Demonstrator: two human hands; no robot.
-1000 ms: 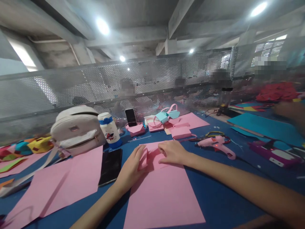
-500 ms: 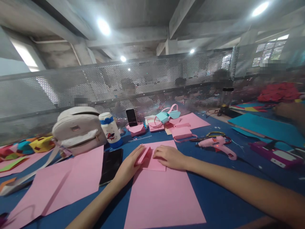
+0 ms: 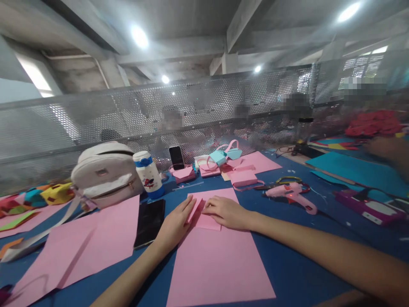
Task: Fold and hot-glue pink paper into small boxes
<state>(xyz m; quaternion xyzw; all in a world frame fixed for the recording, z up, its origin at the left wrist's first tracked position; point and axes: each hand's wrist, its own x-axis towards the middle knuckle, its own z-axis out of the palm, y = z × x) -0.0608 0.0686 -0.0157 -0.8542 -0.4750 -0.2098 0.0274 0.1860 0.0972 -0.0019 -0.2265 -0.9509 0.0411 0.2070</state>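
Note:
A small folded pink paper (image 3: 209, 223) lies on top of a large pink sheet (image 3: 220, 264) in front of me, one flap standing up on its left side. My left hand (image 3: 175, 221) has its fingers along the outside of that flap and grips it. With bent fingers pressed together, my right hand (image 3: 227, 213) holds the folded paper from the right, fingertips close to the crease. Part of the folded paper is hidden under the right fingers.
A black tablet (image 3: 149, 224), a bottle (image 3: 148, 175) and a white backpack (image 3: 104, 175) stand left. Right are a pink glue gun (image 3: 292, 194), purple device (image 3: 367, 207) and blue sheets (image 3: 358, 170). Small pink paper bags (image 3: 244, 179) and a phone (image 3: 177, 157) sit behind.
My right fingertips have shifted slightly left toward the crease. The upright flap has tilted a little to the right, with the left hand following it.

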